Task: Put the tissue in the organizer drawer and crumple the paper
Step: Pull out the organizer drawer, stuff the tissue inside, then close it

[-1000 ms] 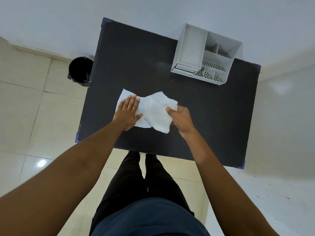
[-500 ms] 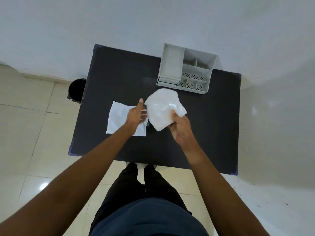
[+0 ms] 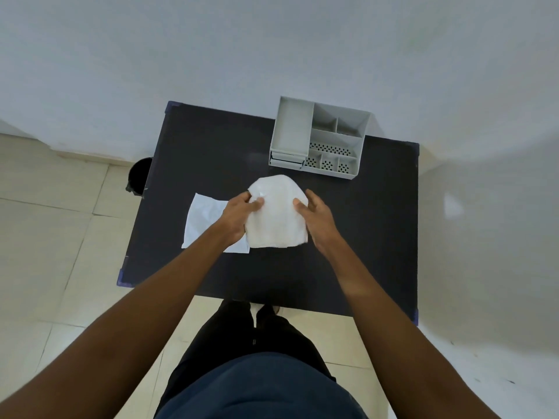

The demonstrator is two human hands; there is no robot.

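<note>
2 hands (image 3: 239, 211) (image 3: 316, 214) pinch the tissue (image 3: 276, 217) just short of the organizer (image 3: 320, 137), and its closed drawer (image 3: 286, 158) could force a 1-handed hold that sags.

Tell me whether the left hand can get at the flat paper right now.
Probably not at once: the left hand grips the tissue with the right hand. The paper lies uncovered beside it.

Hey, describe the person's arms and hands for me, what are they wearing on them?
Nothing: both forearms are bare up to the frame's edge, with no sleeves showing. The left hand and right hand have no gloves, and no rings, watch or bracelets are visible. Lower down are a dark blue top and black trousers.
</note>
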